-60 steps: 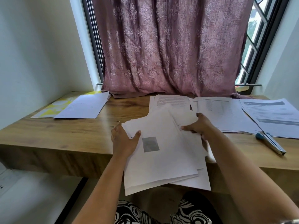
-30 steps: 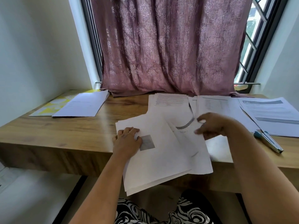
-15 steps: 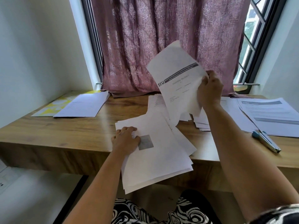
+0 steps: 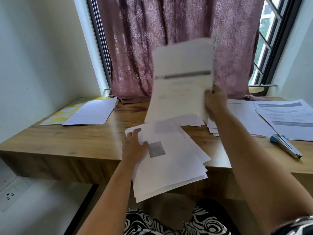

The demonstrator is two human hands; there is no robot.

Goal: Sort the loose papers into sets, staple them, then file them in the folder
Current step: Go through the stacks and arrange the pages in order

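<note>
The right hand [image 4: 215,100] is up in the air over the long brown wooden desk [image 4: 94,139]. It grips a white printed sheet with a grey bar across it [image 4: 182,78] by its right edge, with the fingers curled round the paper. The sheet stands nearly upright in front of the dark pink curtain [image 4: 169,39] and looks blurry.

The left hand [image 4: 134,148] rests on a messy pile of white loose papers [image 4: 171,168] at the front of the desk. Its thumb lies on the top page, next to a small grey square printed there. Its fingers seem to bend round the left edge, but I cannot tell how tight. The pile hangs over the front edge of the desk, above the black and white patterned clothes [image 4: 160,223] on the person's lap.

More white printed pages [image 4: 286,116] lie spread out on the right side of the desk. A blue and silver stapler [image 4: 286,146] lies near them, close to the front edge. On the far left of the desk, a yellow and white folder [image 4: 64,114] lies flat with a white set of pages [image 4: 94,112] partly on top of it.
</note>
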